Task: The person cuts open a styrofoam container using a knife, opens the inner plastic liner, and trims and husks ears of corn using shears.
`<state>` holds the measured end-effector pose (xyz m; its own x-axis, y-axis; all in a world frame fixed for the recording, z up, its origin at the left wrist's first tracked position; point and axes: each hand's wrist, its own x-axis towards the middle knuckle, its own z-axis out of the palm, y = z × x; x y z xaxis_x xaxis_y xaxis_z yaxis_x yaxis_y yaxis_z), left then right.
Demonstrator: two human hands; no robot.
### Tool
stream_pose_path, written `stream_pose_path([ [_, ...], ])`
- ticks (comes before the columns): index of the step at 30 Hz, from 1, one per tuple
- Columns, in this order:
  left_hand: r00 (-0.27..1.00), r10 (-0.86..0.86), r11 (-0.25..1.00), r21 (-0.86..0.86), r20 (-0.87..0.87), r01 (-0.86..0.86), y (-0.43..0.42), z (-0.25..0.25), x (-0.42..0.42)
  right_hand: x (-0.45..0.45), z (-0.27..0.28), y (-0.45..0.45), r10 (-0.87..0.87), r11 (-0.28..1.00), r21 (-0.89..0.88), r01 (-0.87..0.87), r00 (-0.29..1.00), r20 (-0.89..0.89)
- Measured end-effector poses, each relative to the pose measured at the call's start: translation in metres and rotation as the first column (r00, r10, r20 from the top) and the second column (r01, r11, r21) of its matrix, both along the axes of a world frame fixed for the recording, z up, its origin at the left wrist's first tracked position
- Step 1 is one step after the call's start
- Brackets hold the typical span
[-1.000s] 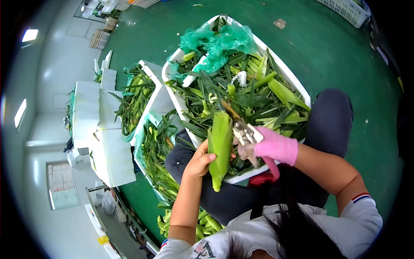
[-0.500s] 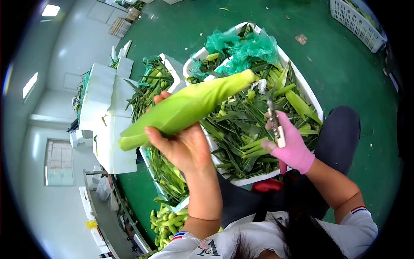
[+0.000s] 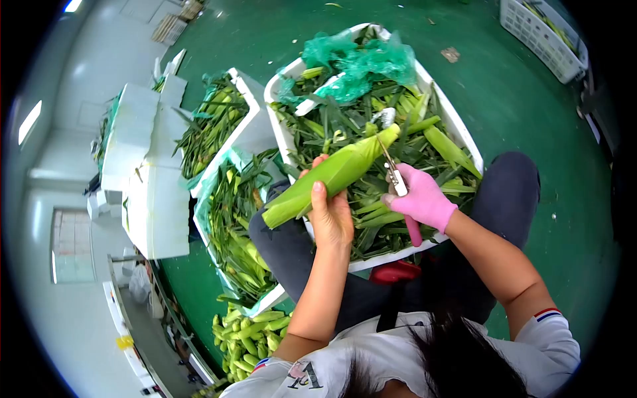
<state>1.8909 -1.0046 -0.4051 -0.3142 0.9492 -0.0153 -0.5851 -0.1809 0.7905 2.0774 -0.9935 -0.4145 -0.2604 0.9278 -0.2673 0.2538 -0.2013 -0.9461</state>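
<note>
My left hand [image 3: 332, 215] is closed round a green ear of corn [image 3: 325, 179] in its husk, tilted with its stalk end up to the right. In my right hand [image 3: 424, 198], which wears a pink glove, is a pair of pruning shears [image 3: 397, 180] with a white handle part. The blades meet the ear near its stalk end; whether they have cut in I cannot tell. Below both hands lies a white foam box [image 3: 470, 136] full of loose husks and leaves [image 3: 371, 229].
Green plastic film [image 3: 361, 63] drapes over the box's far end. More foam boxes [image 3: 249, 93] of corn stand to the left, beside a pile of trimmed ears [image 3: 249, 338]. A white crate [image 3: 541, 36] sits on the green floor at far right.
The ear has come lower and to the right in my left hand. My right hand has moved slightly left, bringing the shears from apart to the ear's stalk end.
</note>
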Motion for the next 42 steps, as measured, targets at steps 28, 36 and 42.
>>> stream_pose_path([
  [28, 0.265, -0.321, 0.941, -0.275, -0.909, 0.196, -0.097, 0.027, -0.052, 0.026, -0.033, 0.0, -0.348, 0.915, -0.361, 0.178, 0.801, -0.487],
  [36, 0.799, -0.374, 0.88, -0.092, 0.47, 0.466, -0.215, -0.002, -0.106, -0.017, 0.01, 0.02, -0.262, 0.94, 0.252, 0.23, 0.96, 0.101],
  [42, 0.564, 0.809, 0.278, -0.741, -0.163, -0.612, -0.448, -0.044, -0.245, 0.011, -0.022, 0.053, -0.467, 0.882, 0.133, 0.453, 0.877, 0.113],
])
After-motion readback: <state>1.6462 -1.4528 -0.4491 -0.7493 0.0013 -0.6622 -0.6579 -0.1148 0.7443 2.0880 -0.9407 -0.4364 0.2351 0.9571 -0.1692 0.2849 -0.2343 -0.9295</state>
